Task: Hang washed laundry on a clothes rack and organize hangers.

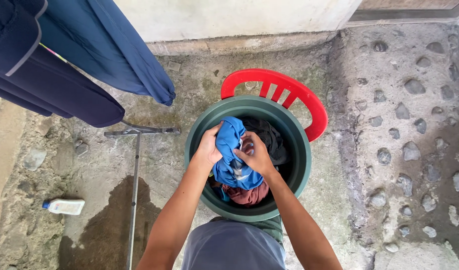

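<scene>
Blue cloth (pixel 233 160), bunched, lifted partly out of green bucket (pixel 302 150) sitting on red chair (pixel 289 90). Left hand (pixel 208 147) clenched on its upper edge; right hand (pixel 258 156) pinching its middle. Dark and maroon clothes (pixel 249 194) lie beneath; white bottle (pixel 64 206) on wet ground, well left.

A single head-worn view looks almost straight down from above the person's own chest, whose grey shirt fills the lower middle edge. Both forearms run up from the bottom into the frame's centre, close to the lens, over a green bucket (pixel 302 160) on a red chair (pixel 309 102). Stony ground spreads right; dark blue hanging clothes (pixel 64 65) crowd the upper left; a wall foot crosses the top edge
</scene>
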